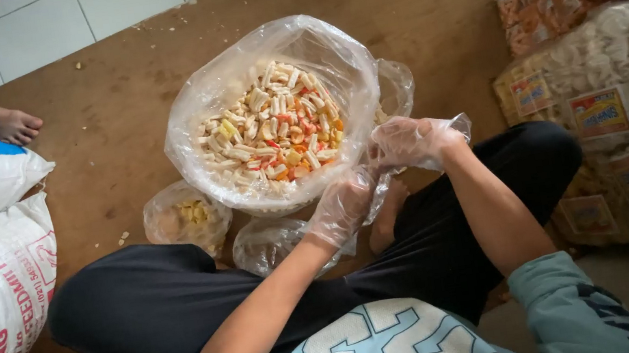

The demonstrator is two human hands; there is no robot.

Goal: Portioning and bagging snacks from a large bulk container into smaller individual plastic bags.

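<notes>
A: Just below the big clear bag of mixed crackers point(271, 121), what are the hands doing?

B: Both wear thin plastic gloves. The left hand point(341, 207) and right hand point(408, 143) pinch a small clear bag point(376, 189) between them, at the big bag's near right edge.

A: Which hand is nearer?

B: The right. Whether the small bag holds anything is hard to tell; the gloves hide it.

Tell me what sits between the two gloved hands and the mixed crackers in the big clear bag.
Nothing visible does. The left hand and right hand, both in thin plastic gloves, are at the near edge of the big clear bag. Its mouth is open, and the crackers lie uncovered just beyond the fingers.
</notes>
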